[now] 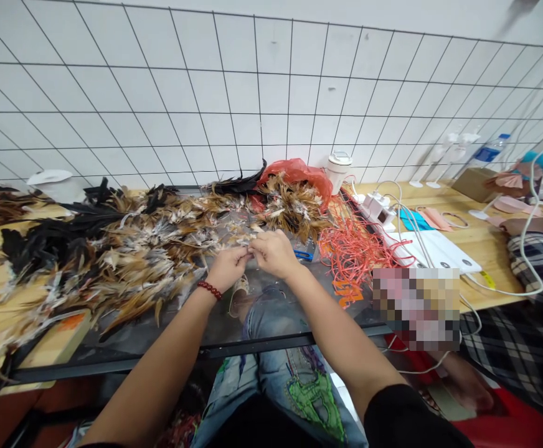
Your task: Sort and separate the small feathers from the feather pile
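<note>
My left hand (229,266) and my right hand (274,252) meet fingertip to fingertip over a dark, glassy work surface (159,336). Both are closed in a pinch, and whatever lies between the fingers is too small to make out. A dark red bead bracelet (210,290) circles my left wrist. Brown, white and black feathers (136,255) spread in a large heap left of and behind my left hand. Just right of my right hand lies a blue tool (304,256), and beyond it a tangle of red strings (358,249).
Behind are a red plastic bag (299,174) and a white lidded container (338,171). A white power strip (377,214) with cables stands right, beside a white flat device (444,252). At the far right sits another person in a plaid garment (524,336). A wire grid backs the table.
</note>
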A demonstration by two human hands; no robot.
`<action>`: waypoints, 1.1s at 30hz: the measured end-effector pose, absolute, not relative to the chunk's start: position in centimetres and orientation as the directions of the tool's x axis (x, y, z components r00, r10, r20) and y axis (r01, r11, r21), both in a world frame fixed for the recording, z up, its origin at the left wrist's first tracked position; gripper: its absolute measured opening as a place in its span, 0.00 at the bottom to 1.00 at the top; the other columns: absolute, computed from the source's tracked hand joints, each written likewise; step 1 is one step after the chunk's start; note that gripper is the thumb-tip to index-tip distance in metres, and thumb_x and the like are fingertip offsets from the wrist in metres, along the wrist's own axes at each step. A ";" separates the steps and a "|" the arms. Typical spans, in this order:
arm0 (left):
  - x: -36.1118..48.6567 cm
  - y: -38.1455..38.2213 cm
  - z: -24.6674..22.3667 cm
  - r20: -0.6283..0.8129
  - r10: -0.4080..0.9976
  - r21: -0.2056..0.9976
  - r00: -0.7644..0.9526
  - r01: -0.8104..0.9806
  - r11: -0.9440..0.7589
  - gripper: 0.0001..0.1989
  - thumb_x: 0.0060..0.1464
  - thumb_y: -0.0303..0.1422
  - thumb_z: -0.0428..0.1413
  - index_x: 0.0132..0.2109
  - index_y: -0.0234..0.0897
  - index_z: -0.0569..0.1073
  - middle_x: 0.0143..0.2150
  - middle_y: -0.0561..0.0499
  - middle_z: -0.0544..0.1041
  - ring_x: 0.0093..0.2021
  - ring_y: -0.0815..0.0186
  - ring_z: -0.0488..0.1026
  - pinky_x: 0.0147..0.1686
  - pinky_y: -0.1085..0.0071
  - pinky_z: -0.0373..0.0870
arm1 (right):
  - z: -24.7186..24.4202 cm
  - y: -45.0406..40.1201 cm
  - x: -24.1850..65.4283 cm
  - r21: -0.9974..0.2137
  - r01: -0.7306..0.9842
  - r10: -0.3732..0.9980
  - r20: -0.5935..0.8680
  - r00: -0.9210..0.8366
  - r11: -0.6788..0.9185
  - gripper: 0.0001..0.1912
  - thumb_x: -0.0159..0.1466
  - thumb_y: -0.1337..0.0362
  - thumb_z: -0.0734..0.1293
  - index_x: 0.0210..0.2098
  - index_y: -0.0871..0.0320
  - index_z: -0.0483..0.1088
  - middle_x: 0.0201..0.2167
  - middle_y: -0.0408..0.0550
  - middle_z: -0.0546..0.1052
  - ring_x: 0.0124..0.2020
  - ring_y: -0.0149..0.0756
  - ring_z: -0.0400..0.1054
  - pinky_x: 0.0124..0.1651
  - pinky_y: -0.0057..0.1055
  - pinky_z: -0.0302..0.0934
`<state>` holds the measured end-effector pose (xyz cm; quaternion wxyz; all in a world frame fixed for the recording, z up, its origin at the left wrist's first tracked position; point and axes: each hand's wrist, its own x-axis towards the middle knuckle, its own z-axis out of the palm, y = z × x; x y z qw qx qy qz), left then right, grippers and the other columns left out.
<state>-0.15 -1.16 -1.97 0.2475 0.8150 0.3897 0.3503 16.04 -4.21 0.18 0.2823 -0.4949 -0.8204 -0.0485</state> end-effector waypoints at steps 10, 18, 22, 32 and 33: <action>0.3 -1.3 -1.6 0.359 0.911 0.870 0.204 0.281 -0.406 0.12 0.50 0.38 0.54 0.32 0.35 0.78 0.21 0.53 0.72 0.22 0.68 0.65 0.26 0.72 0.63 | -0.9 -2.3 16.3 -0.719 0.587 0.917 0.382 -0.113 0.372 0.09 0.62 0.65 0.63 0.28 0.59 0.72 0.23 0.40 0.70 0.27 0.28 0.61 0.32 0.23 0.51; -0.2 -0.4 -2.6 0.417 0.909 0.780 0.029 0.502 -0.373 0.10 0.47 0.32 0.53 0.32 0.36 0.79 0.31 0.47 0.79 0.32 0.60 0.73 0.36 0.66 0.67 | -0.4 -4.2 14.3 -0.458 0.688 0.803 0.500 -0.325 0.563 0.06 0.62 0.67 0.62 0.30 0.58 0.71 0.29 0.44 0.73 0.32 0.32 0.63 0.36 0.27 0.52; -0.1 -1.0 -2.1 0.464 0.837 0.679 0.289 0.491 -0.546 0.10 0.48 0.30 0.53 0.26 0.36 0.78 0.23 0.50 0.75 0.27 0.64 0.69 0.32 0.69 0.64 | -0.2 -3.9 14.9 -0.502 0.648 0.782 0.571 -0.249 0.573 0.07 0.63 0.66 0.62 0.31 0.58 0.70 0.29 0.44 0.71 0.33 0.32 0.63 0.38 0.27 0.54; 0.4 -2.6 -0.7 0.144 0.876 0.972 0.460 0.099 -0.212 0.15 0.49 0.40 0.58 0.24 0.34 0.79 0.17 0.54 0.66 0.20 0.73 0.58 0.22 0.75 0.54 | -1.3 -2.0 16.1 -0.894 0.164 0.903 0.386 -0.191 0.417 0.12 0.58 0.57 0.67 0.28 0.60 0.72 0.24 0.41 0.70 0.27 0.28 0.63 0.33 0.25 0.57; 0.5 -2.6 -0.7 0.091 0.893 0.989 0.441 0.066 -0.134 0.14 0.47 0.41 0.60 0.24 0.33 0.78 0.16 0.54 0.64 0.18 0.74 0.54 0.19 0.75 0.50 | -1.5 -1.8 16.1 -0.908 0.148 0.915 0.366 -0.171 0.391 0.13 0.58 0.55 0.67 0.28 0.61 0.72 0.23 0.40 0.70 0.26 0.27 0.62 0.32 0.25 0.56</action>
